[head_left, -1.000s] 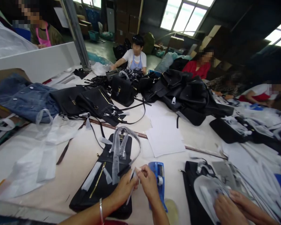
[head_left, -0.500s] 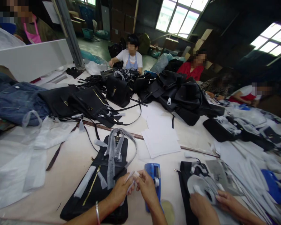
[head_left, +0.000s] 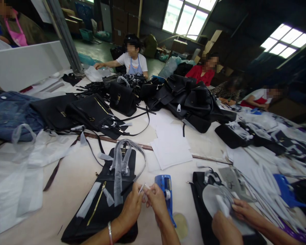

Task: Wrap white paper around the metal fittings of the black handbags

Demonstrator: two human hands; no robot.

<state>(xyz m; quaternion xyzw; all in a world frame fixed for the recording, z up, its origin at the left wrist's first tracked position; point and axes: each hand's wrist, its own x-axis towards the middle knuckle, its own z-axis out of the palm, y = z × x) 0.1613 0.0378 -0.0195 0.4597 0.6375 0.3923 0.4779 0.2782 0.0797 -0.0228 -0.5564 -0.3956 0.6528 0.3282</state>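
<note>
My left hand (head_left: 133, 203), with a silver bangle at its wrist, is closed on a small strip of white wrapping (head_left: 142, 188). My right hand (head_left: 155, 200) pinches the same strip from the other side, the fingertips of both hands nearly touching. Beneath and left of them lies a black bag (head_left: 109, 185) with a gold zipper. Its handle straps (head_left: 118, 183) are wrapped in translucent white material, and another white piece covers its left side. A blue tape dispenser (head_left: 165, 190) stands just right of my right hand.
At the right, another person's hands (head_left: 228, 226) work over a black bag (head_left: 199, 197). White paper sheets (head_left: 170, 149) lie mid-table, piled black bags (head_left: 188, 98) behind. Denim (head_left: 12, 110) and white wrapping (head_left: 10, 197) are at the left. Several people sit across the table.
My hands stay together on the strip, fingers slightly shifted. The view has swung a little to the right. Across the table, a person's arm now reaches out further left; the neighbouring hands have moved over their bag.
</note>
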